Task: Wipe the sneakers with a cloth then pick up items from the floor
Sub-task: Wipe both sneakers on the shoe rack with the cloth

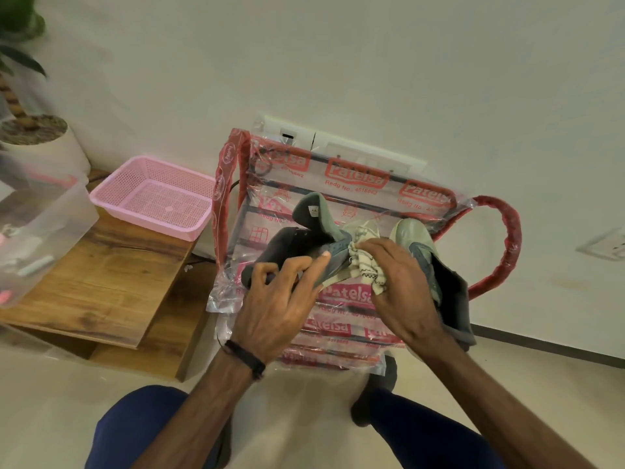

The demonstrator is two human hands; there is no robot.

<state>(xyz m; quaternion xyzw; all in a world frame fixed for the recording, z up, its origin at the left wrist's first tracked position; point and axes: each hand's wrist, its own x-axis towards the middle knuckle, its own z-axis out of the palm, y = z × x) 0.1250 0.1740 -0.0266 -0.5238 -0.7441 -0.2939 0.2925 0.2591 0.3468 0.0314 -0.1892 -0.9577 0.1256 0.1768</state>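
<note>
Sneakers are the matter at hand: two grey-blue ones sit on a plastic-wrapped rack that stands on the floor against the wall. The left sneaker is tipped on its side with the dark opening toward the left hand, whose fingers curl round its heel end and sole edge to steady it. The right sneaker lies just beside it, pale toe up toward the wall, partly hidden behind the right hand. That hand has a bunched cloth pinched under its fingers and pressed against the side of the left sneaker.

Judging by the look, each sneaker is light, with a soft upper that gives under pressure and a stiffer sole, so the heel and sole rim make the firmest hold. The cloth is limp and thin, cream with dark stitched lines, and best kept wadded. The slick wrapping may let a sneaker slide.

On the wrapping, red labels read "Patelsa" and "Redg No.", the digits blurred. A small tag on the left sneaker's tongue cannot be read.

To the left, a pink basket rests on a low wooden worktop.
</note>
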